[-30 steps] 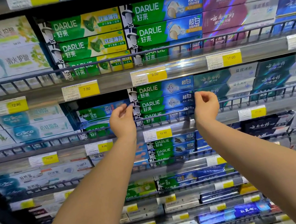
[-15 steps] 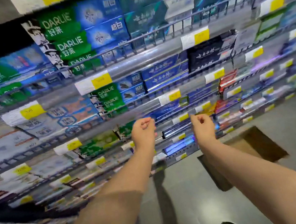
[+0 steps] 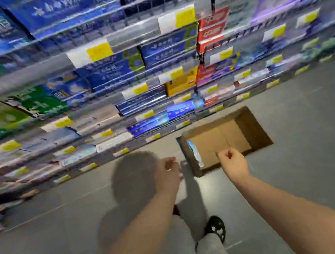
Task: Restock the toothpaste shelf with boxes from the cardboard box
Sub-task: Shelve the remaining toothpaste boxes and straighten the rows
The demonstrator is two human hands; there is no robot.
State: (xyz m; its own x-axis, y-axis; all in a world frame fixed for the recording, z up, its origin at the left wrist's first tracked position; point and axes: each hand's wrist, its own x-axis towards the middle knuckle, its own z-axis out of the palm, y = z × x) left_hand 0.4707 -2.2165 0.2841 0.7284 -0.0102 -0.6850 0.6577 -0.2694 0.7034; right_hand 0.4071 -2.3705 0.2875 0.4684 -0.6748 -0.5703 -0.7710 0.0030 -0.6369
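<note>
Shelving: tiered racks across the left and upper view, blurred; stocked with toothpaste boxes in green, blue, red and yellow; yellow price labels along the rail edges.

Left hand: raised over the grey floor, fingers curled loosely inward, holding nothing.

Cardboard box: open-topped, on the floor just below the lowest shelf, near both hands. One toothpaste box stands against its left inner wall; the remaining bottom is bare.

Right hand: over the carton's near edge, fingers curled in, empty.

Dark shoe: lower centre, beneath pale trousers.
</note>
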